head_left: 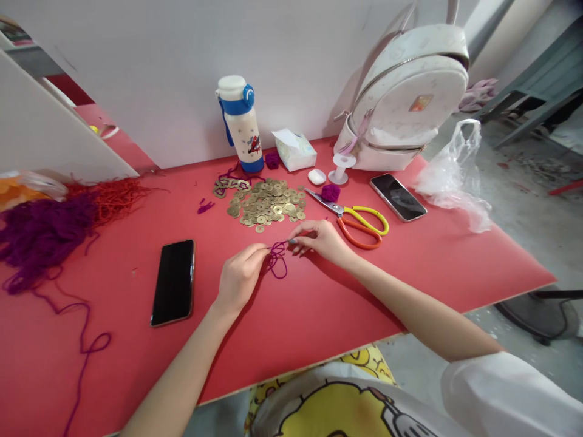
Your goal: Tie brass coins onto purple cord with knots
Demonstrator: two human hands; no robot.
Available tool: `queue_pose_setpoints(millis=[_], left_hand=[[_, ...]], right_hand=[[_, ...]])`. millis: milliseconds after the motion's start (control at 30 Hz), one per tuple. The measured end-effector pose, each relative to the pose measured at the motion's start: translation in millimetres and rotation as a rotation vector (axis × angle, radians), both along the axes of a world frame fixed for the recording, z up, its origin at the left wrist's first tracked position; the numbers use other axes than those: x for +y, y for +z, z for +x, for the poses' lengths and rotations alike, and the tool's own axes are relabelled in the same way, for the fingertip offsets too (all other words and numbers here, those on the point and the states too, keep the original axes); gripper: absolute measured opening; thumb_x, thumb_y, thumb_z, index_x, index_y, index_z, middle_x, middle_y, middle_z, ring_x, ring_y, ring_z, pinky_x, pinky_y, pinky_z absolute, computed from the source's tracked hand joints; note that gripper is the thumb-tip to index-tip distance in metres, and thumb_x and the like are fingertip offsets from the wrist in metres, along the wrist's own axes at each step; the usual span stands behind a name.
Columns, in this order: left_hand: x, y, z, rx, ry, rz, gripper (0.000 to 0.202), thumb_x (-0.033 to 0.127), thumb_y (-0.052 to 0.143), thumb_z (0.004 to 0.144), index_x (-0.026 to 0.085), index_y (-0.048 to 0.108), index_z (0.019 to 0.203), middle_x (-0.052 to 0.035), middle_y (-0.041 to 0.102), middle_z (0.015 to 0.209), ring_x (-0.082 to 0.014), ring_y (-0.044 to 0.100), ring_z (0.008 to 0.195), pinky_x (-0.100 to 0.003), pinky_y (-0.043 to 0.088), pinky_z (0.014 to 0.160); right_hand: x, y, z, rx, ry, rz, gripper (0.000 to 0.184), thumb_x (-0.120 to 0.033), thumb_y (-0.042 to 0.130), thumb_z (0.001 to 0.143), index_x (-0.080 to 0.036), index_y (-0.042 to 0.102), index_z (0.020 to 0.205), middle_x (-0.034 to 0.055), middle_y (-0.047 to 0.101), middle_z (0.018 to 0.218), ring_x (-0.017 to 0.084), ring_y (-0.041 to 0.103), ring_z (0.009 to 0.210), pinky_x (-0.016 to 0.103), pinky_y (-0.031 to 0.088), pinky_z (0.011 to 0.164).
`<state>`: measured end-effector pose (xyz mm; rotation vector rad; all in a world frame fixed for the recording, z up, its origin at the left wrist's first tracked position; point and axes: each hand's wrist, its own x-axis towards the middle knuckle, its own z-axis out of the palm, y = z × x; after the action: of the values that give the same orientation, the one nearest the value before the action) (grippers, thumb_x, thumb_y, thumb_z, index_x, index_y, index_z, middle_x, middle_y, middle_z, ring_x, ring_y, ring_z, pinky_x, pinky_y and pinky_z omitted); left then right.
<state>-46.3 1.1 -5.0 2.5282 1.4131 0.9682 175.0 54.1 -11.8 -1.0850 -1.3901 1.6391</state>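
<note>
Inward from the bench's point(291, 328) front edge, left hand point(240, 273) and right hand point(321, 241) pinch a looped purple cord point(276, 250) between their fingers. Beyond lie overlapping holed coins point(268, 203). A crumpled plastic bag point(449, 176) sits at the right edge, contents unclear; along the back stand a tissue pack point(299, 159), lidded bottle point(240, 128) and white backpack point(405, 91), insides hidden.

Craft workspace, red table point(310, 315), purple yarn point(50, 227), scissors point(339, 209)

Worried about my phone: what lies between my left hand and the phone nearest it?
In the head view, only bare red tabletop separates the left hand and phone.
</note>
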Motion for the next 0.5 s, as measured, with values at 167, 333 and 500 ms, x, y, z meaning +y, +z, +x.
queue_pose_setpoints(millis=[167, 333, 500], left_hand=[[3.6, 1.4, 2.3, -0.177, 0.033, -0.096, 0.016, 0.014, 0.058, 0.092, 0.017, 0.074, 0.090, -0.0055, 0.076, 0.094, -0.0175, 0.072, 0.083, -0.028, 0.057, 0.078], [6.5, 0.5, 1.5, -0.267, 0.067, -0.136, 0.013, 0.015, 0.063, 0.089, 0.018, 0.075, 0.085, -0.0049, 0.076, 0.090, -0.0176, 0.072, 0.081, -0.028, 0.057, 0.078], [7.0, -1.1, 0.9, -0.310, 0.096, -0.176, 0.012, 0.015, 0.065, 0.087, 0.019, 0.076, 0.083, -0.0042, 0.077, 0.090, -0.0176, 0.072, 0.082, -0.029, 0.058, 0.079]], right_hand=[[1.8, -1.2, -0.2, 0.037, 0.018, 0.032, 0.016, -0.028, 0.074, 0.073, -0.014, 0.070, 0.079, 0.0049, 0.074, 0.072, 0.017, 0.074, 0.072, 0.028, 0.060, 0.069], [0.5, -3.2, -2.2, 0.039, 0.034, 0.023, 0.015, -0.026, 0.073, 0.073, -0.014, 0.070, 0.080, 0.0044, 0.074, 0.071, 0.018, 0.074, 0.071, 0.030, 0.061, 0.071], [0.6, -1.7, 0.8, -0.078, 0.032, 0.139, 0.012, -0.026, 0.071, 0.075, -0.014, 0.072, 0.078, 0.0060, 0.074, 0.074, 0.015, 0.071, 0.065, 0.026, 0.059, 0.062]])
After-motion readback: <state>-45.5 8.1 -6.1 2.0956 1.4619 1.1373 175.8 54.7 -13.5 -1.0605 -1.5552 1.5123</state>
